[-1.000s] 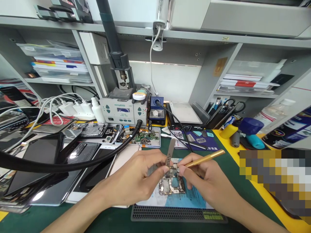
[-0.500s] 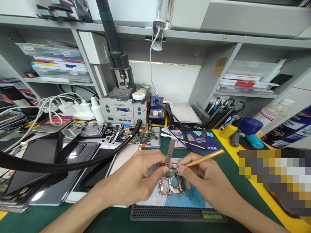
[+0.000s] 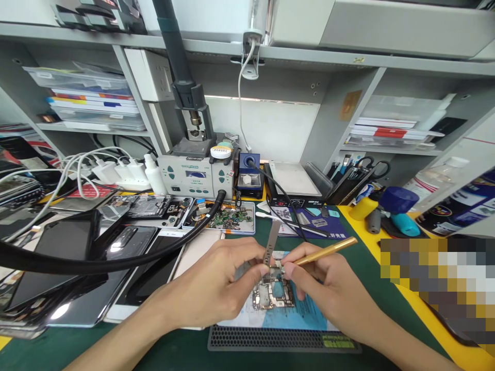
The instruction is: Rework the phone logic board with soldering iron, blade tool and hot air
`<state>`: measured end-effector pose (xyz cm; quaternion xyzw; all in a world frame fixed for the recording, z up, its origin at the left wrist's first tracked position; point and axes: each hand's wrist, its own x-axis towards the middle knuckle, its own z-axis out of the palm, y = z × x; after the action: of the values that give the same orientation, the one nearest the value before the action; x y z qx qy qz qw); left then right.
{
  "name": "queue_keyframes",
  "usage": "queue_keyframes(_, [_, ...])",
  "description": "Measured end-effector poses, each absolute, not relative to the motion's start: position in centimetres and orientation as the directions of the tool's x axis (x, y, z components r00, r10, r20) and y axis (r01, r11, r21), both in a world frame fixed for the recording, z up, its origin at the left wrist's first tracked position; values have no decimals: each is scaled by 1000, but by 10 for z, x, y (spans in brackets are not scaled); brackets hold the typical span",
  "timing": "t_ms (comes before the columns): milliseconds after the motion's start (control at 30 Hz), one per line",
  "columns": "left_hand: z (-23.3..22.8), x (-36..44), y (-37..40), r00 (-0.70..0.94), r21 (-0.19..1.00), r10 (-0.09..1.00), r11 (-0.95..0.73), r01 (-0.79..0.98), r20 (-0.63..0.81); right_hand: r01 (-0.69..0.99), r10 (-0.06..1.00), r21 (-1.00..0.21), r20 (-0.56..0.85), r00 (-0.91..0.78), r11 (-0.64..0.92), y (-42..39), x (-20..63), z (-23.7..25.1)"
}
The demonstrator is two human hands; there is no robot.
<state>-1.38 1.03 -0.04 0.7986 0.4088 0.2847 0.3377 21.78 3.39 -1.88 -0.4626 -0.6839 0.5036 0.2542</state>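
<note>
A phone circuit board (image 3: 286, 301) lies on a blue and white pad (image 3: 278, 322) in front of me. My left hand (image 3: 228, 281) pinches grey metal tweezers (image 3: 272, 239), whose perforated shank leans upward while the tips point down at the board's upper part. From the other side, my right hand (image 3: 323, 275) grips a slim gold-handled tool (image 3: 328, 251) like a pen, its working end at the board's upper edge. Fingers partly cover both tips, so what they touch is hard to make out.
Phones (image 3: 102, 278) lie at left, under a thick black hose (image 3: 127, 264). A parts tray (image 3: 247, 226) and a hot-air station (image 3: 195, 175) stand behind the board. At right are a pen holder (image 3: 350, 180) and bottles (image 3: 436, 183). A perforated mat edge (image 3: 270, 340) runs along the front.
</note>
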Motion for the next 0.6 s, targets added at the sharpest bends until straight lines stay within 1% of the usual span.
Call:
queue_keyframes(300, [-1, -14, 9, 507, 780, 840, -443, 442, 190, 384, 891, -920, -108, -442, 79, 35, 218, -19])
queue_keyframes(467, [-2, -14, 10, 507, 778, 834, -462, 427, 217, 368, 887, -928, -118, -447, 61, 34, 218, -20])
queue_keyframes(600, [0, -14, 11, 519, 762, 834, -455, 460, 185, 366, 886, -929, -119, -449, 60, 34, 218, -21])
